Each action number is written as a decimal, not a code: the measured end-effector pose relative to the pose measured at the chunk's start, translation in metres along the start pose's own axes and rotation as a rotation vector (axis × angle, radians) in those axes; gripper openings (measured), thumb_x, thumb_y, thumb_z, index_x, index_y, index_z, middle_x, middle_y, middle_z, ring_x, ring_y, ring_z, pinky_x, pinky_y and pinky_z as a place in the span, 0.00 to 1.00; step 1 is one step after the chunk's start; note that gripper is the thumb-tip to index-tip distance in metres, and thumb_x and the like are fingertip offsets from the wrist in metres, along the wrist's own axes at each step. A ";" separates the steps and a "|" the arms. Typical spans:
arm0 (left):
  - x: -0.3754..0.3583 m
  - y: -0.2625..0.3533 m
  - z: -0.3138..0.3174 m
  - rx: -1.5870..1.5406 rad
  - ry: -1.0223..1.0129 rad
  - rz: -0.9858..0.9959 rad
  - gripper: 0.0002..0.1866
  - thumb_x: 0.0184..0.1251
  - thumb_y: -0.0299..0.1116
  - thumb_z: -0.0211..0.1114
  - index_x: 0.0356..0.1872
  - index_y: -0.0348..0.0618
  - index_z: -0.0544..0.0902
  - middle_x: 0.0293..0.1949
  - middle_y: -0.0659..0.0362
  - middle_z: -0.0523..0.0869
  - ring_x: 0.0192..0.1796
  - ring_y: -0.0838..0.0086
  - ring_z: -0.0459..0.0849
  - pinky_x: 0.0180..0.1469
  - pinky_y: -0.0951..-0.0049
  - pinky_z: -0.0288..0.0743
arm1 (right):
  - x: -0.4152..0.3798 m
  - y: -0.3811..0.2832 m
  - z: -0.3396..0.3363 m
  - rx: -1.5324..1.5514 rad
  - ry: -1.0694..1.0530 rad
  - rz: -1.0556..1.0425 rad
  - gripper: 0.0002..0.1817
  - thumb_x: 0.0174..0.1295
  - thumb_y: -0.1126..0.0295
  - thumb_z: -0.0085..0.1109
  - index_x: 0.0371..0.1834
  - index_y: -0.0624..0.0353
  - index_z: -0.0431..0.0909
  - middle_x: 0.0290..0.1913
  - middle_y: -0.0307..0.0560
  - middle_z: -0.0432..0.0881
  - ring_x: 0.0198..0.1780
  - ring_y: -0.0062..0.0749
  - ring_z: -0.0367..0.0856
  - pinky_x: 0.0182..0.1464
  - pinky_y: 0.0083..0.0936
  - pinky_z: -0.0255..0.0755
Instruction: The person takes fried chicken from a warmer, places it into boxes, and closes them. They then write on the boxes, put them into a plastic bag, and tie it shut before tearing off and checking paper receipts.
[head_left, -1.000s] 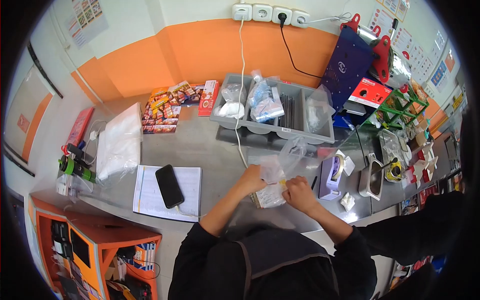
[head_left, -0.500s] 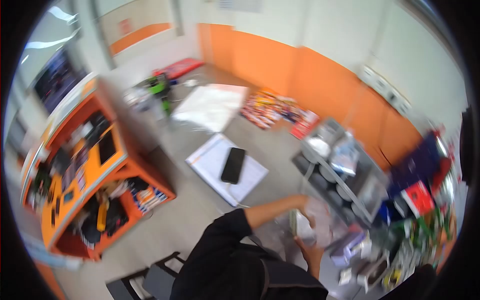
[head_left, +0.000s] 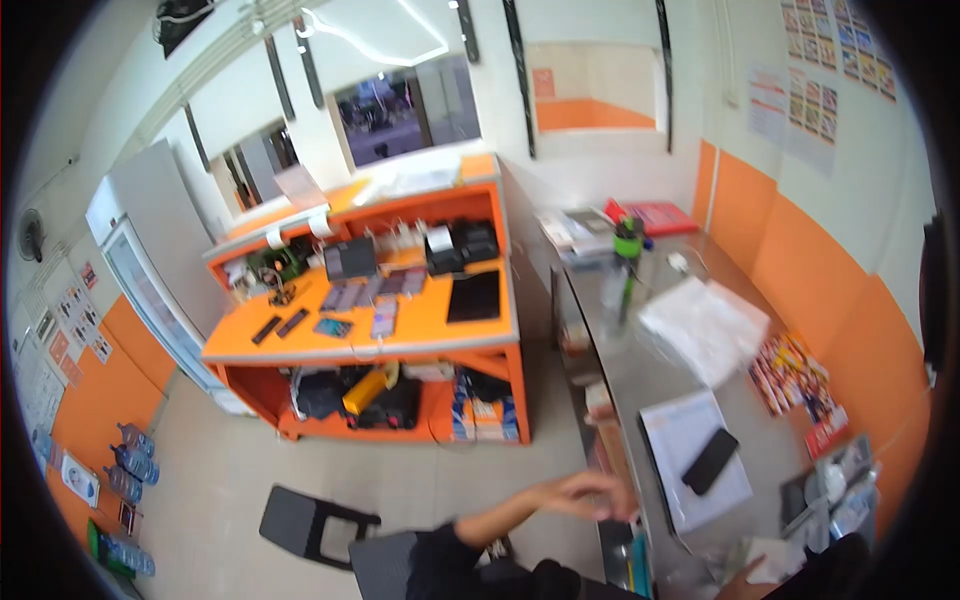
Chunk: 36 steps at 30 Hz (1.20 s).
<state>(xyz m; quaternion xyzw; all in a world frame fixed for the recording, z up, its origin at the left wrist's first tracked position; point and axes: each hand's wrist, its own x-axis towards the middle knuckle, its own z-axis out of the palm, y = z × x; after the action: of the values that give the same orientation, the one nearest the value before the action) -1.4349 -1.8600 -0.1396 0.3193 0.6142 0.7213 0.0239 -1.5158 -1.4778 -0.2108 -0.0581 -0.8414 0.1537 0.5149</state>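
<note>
My left hand (head_left: 590, 495) is in the air over the near edge of the steel table (head_left: 625, 370). Its fingers are loosely bent and apart, and I see nothing in them. At the bottom of the view my right hand (head_left: 742, 584) is partly cut off, with its fingers against a whitish packet (head_left: 775, 562); blur hides the packet's exact kind. Closest to my left hand on the table lies a white paper pad (head_left: 675, 440) with a black phone (head_left: 710, 461) on top.
White plastic sheets (head_left: 705, 325), colourful sachets (head_left: 790, 370) and a grey organizer (head_left: 800, 500) are on the table. An orange counter (head_left: 420, 350) carries several phones. A dark stool (head_left: 315, 525) stands on the floor, and water jugs (head_left: 135, 460) are far left.
The view has swung left, bringing the orange counter to the middle. My left hand has let go of the whitish packet in clear plastic and moved away; my right hand stays at it.
</note>
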 end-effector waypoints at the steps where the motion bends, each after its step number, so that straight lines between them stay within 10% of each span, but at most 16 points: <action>1: -0.055 -0.013 -0.008 0.015 0.223 -0.101 0.12 0.69 0.39 0.58 0.41 0.40 0.78 0.44 0.59 0.80 0.50 0.72 0.77 0.52 0.71 0.70 | -0.008 -0.027 0.002 0.267 0.053 0.052 0.38 0.55 0.70 0.59 0.65 0.73 0.50 0.56 0.65 0.64 0.54 0.55 0.71 0.55 0.46 0.70; 6: -0.238 -0.033 -0.019 -0.060 1.530 -0.388 0.10 0.68 0.34 0.61 0.44 0.41 0.77 0.46 0.60 0.81 0.50 0.76 0.78 0.53 0.73 0.71 | -0.054 -0.231 0.082 0.503 -0.084 -0.022 0.24 0.62 0.67 0.56 0.58 0.70 0.63 0.58 0.61 0.66 0.60 0.55 0.63 0.65 0.46 0.53; 12: -0.330 0.034 -0.084 0.412 1.683 -0.473 0.09 0.67 0.31 0.62 0.45 0.40 0.77 0.46 0.58 0.82 0.49 0.75 0.80 0.53 0.75 0.72 | -0.123 -0.479 0.131 1.180 -1.133 -0.310 0.11 0.51 0.73 0.61 0.39 0.56 0.75 0.44 0.51 0.71 0.51 0.46 0.70 0.55 0.37 0.61; 19: -0.357 0.079 -0.171 0.600 1.794 -0.506 0.11 0.66 0.32 0.62 0.44 0.37 0.77 0.42 0.57 0.84 0.49 0.73 0.82 0.53 0.74 0.72 | -0.229 -0.739 0.251 1.417 -1.466 -0.485 0.07 0.54 0.70 0.64 0.34 0.59 0.79 0.31 0.44 0.81 0.33 0.39 0.81 0.40 0.30 0.76; 24: -0.394 0.070 -0.214 0.527 1.910 -0.490 0.11 0.66 0.33 0.63 0.44 0.37 0.79 0.41 0.58 0.85 0.47 0.74 0.83 0.51 0.75 0.73 | -0.284 -0.936 0.297 1.279 -1.067 -0.615 0.09 0.50 0.76 0.60 0.36 0.59 0.76 0.34 0.51 0.80 0.40 0.46 0.81 0.42 0.35 0.75; 31: -0.442 0.097 -0.280 0.489 2.218 -0.474 0.11 0.65 0.31 0.64 0.43 0.36 0.78 0.41 0.57 0.85 0.46 0.74 0.83 0.51 0.74 0.73 | -0.403 -1.136 0.203 1.495 -1.225 -0.912 0.29 0.46 0.71 0.66 0.54 0.58 0.67 0.53 0.57 0.71 0.57 0.53 0.69 0.56 0.44 0.66; 36: -0.484 0.097 -0.302 0.458 2.259 -0.489 0.13 0.66 0.31 0.63 0.49 0.40 0.77 0.39 0.57 0.84 0.43 0.77 0.82 0.45 0.75 0.75 | -0.407 -1.226 0.139 1.254 -0.892 -1.019 0.54 0.42 0.57 0.74 0.70 0.61 0.49 0.71 0.54 0.52 0.75 0.46 0.45 0.69 0.56 0.43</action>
<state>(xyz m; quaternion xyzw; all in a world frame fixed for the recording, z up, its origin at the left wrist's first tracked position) -1.1635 -2.3536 -0.2731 -0.6303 0.4468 0.4440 -0.4538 -1.3761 -2.7695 -0.2244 0.6736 -0.6485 0.3441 0.0856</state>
